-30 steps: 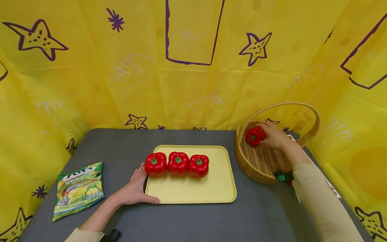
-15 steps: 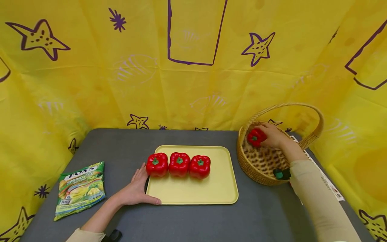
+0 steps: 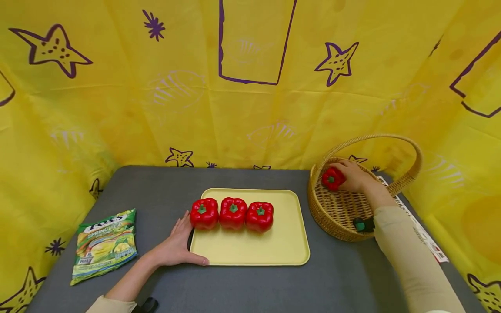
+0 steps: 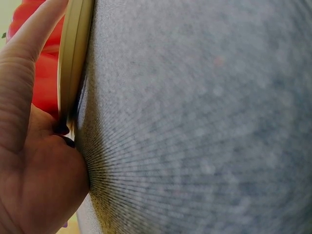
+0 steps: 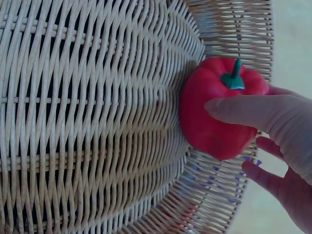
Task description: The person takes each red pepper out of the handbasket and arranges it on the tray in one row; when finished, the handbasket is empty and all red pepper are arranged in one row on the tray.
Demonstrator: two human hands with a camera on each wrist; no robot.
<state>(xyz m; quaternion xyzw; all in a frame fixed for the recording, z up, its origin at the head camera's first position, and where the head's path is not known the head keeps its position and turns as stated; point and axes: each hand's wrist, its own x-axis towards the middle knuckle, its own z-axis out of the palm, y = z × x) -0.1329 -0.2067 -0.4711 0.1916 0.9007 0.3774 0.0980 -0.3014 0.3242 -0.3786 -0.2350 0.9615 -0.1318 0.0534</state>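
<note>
My right hand point(image 3: 354, 176) holds a red bell pepper point(image 3: 332, 179) against the back left inside of a wicker basket point(image 3: 318, 216). In the right wrist view the thumb lies across the front of that pepper point(image 5: 204, 129), below its green stem, with other fingers behind it. My left hand point(image 3: 175, 245) rests at the left edge of a pale yellow tray point(image 3: 250, 252), fingers straight along the side and thumb at the near corner. Three more red bell peppers, a left one point(image 3: 204, 214), a middle one point(image 3: 233, 213) and a right one point(image 3: 260, 217), sit in a row on the tray.
A green and yellow candy bag point(image 3: 105, 247) lies on the grey table point(image 3: 250, 289) left of the left forearm. The basket's tall handle point(image 3: 375, 135) arches above the right hand. A printed sheet point(image 3: 420, 228) lies right of the basket. Yellow cloth point(image 3: 250, 113) hangs behind.
The head view has shifted slightly, so everything appears a little further right. Both hands keep their places, the right one still holding the bell pepper in the basket.
</note>
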